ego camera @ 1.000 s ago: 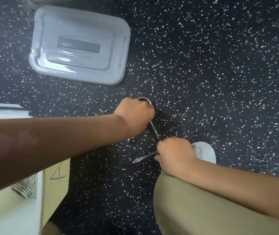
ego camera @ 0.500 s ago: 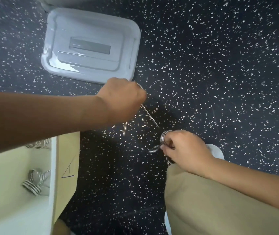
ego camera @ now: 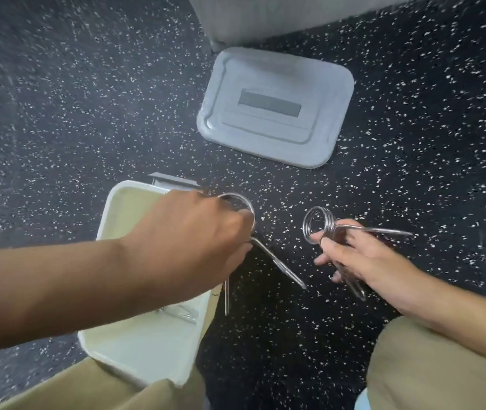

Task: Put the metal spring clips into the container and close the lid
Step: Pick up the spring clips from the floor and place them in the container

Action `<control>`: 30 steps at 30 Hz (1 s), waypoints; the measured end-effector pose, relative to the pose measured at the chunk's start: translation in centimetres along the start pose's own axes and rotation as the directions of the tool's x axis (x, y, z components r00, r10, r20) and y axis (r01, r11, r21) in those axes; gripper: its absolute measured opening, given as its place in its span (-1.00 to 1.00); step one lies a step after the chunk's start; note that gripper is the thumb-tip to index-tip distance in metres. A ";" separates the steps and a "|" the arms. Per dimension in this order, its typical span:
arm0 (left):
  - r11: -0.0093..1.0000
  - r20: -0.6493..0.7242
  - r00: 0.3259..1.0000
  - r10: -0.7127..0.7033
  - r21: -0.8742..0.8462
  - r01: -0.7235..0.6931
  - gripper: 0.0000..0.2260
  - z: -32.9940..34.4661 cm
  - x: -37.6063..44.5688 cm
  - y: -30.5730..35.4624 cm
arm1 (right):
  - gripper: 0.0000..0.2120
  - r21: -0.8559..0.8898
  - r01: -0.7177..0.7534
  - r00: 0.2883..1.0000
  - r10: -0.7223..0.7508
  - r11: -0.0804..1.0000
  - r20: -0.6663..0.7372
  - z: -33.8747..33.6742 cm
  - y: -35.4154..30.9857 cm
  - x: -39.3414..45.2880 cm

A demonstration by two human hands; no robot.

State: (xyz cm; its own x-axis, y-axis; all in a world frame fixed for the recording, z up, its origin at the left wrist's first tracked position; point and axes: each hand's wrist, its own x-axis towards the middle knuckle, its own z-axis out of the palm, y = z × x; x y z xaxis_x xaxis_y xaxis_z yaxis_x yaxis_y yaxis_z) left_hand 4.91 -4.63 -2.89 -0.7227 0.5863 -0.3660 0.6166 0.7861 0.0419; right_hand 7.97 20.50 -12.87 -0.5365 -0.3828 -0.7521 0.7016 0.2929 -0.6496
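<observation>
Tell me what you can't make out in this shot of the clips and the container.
- Head view: the left forearm covers most of the container, so the clips inside can't be counted.
- The left hand hides part of its spring clip.
- The grey lid and floor are motion-blurred; fine details are unreadable.

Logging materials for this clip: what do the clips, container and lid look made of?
Spring clips: bare steel wire, likely; shiny silver coils.
Container: probably plastic; smooth cream-white walls, rounded rim.
Lid: probably moulded plastic; matte pale grey, rounded corners, recessed centre panel.
</observation>
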 end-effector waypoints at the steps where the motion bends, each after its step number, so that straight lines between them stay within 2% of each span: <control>1: 1.000 0.007 1.000 -0.011 -0.014 0.012 -0.76 0.0 -1.1 -0.2 | -0.51 -0.032 -0.004 1.000 0.005 0.999 0.018 0.4 -0.4 0.2; 3: 0.998 0.028 0.999 -0.041 -0.048 0.042 -0.77 0.0 -3.0 -0.3 | -0.34 -0.076 -0.004 0.999 0.007 0.997 0.045 0.9 -1.2 0.3; 5: 0.991 0.037 0.993 -0.111 -0.068 0.114 -0.77 0.0 -4.7 -0.5 | -0.28 -0.093 0.006 0.998 0.000 0.996 0.061 1.2 -1.5 0.5; 7: 0.975 0.053 0.978 -0.203 -0.077 0.207 -0.76 0.1 -6.5 -1.2 | -0.34 -0.084 0.011 0.999 -0.007 0.996 0.047 1.9 -1.7 0.9; 10: 0.933 0.061 0.940 -0.336 -0.116 0.341 -0.72 1.0 -8.9 -2.3 | -0.47 0.016 -0.003 0.999 0.003 1.000 -0.046 2.9 -1.7 1.6; 16: 0.824 0.136 0.842 -0.522 -0.173 0.540 -0.66 4.4 -12.5 -3.8 | -0.54 0.118 -0.044 0.983 0.064 0.992 -0.173 3.8 -1.8 2.5; 23: 0.719 0.263 0.743 -0.616 -0.199 0.666 -0.68 9.4 -13.3 -3.9 | -0.75 0.052 -0.051 0.953 0.064 0.997 -0.295 4.6 -2.3 2.5; 27: 0.725 0.308 0.744 -0.592 -0.198 0.659 -0.71 13.0 -12.4 -3.6 | -0.71 -0.048 -0.054 0.949 0.037 0.997 -0.312 4.7 -2.6 2.4; 30: 0.733 0.360 0.739 -0.569 -0.186 0.655 -0.73 15.4 -12.6 -3.6 | -0.60 -0.077 -0.067 0.955 0.041 0.995 -0.294 5.0 -3.2 2.5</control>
State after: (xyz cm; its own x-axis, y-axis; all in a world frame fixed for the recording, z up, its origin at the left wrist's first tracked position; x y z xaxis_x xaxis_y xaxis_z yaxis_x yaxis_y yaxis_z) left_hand 16.60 -17.90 -12.78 -0.7725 -0.0843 -0.6294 -0.0793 0.9962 -0.0361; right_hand 6.74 14.20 -12.12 -0.6213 -0.0961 -0.7777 0.6974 0.3848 -0.6046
